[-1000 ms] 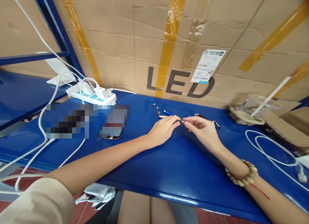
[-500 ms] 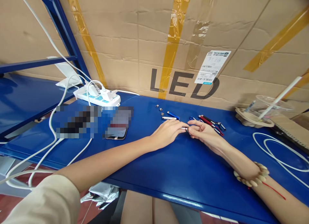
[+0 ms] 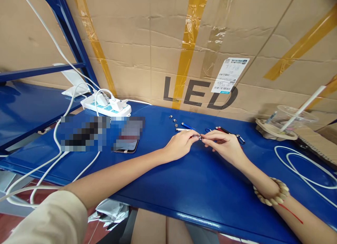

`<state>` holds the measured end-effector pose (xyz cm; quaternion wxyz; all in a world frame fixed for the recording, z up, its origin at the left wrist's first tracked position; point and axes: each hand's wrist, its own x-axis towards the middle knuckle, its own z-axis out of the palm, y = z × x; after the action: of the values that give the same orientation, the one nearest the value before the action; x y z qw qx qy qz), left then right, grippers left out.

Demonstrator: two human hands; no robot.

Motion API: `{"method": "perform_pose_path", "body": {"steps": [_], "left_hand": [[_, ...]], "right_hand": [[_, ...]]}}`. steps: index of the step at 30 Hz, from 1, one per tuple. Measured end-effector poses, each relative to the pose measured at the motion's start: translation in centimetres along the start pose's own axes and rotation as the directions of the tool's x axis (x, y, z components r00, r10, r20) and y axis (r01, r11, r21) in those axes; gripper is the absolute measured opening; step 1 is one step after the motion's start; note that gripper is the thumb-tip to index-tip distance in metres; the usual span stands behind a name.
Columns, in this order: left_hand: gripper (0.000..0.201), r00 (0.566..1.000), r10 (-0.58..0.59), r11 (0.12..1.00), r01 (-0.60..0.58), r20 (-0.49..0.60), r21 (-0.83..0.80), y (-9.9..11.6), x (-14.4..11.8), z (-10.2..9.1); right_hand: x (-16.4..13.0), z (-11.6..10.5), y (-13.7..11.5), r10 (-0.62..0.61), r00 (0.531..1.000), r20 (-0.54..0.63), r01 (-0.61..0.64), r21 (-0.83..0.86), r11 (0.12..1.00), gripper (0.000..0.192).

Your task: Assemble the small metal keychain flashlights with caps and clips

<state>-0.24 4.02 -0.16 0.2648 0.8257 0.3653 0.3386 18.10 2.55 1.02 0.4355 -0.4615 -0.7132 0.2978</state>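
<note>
Both my hands meet over the blue table. My left hand is closed in a pinch on a small slim metallic piece, mostly covered by its fingers. At that piece's right end, the thumb and forefinger of my right hand pinch a tiny shiny part; I cannot tell whether the two are joined. Behind my left hand lie a blue tube and a silver tube. Several small metal bits lie beyond. Dark and red tubes and a clip show behind my right hand.
A white power strip with plugs and cables stands at left, near a phone and a blurred dark object. At right are a cardboard tray with a clear cup and a coiled white cable. A large carton backs the table.
My right hand has turned palm downward and shifted slightly, its fingertips now pinching at the end of the small piece. My left hand has stayed almost in place.
</note>
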Motion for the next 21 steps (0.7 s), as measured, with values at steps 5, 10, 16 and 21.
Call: {"method": "perform_pose_path", "body": {"steps": [5,10,16,21], "left_hand": [[0.022,1.0,0.026,0.999,-0.025,0.012,-0.02,-0.1,-0.1,0.1],[0.019,0.997,0.009,0.994,-0.001,0.072,-0.105,-0.1,-0.3,-0.3],[0.013,0.996,0.032,0.982,-0.015,0.089,-0.189,0.0,-0.6,-0.4],[0.011,0.995,0.079,0.981,-0.068,0.054,-0.181,0.0,-0.8,-0.2]], "right_hand": [[0.0,0.0,-0.2,-0.066,0.998,-0.024,0.065,-0.031,0.997,0.02],[-0.4,0.7,-0.4,0.022,0.999,-0.048,-0.019,0.052,0.998,0.025],[-0.6,1.0,-0.6,0.159,0.987,-0.002,-0.157,0.141,0.977,0.033],[-0.6,1.1,-1.2,0.297,0.954,0.028,-0.298,0.141,0.944,0.04]]}}
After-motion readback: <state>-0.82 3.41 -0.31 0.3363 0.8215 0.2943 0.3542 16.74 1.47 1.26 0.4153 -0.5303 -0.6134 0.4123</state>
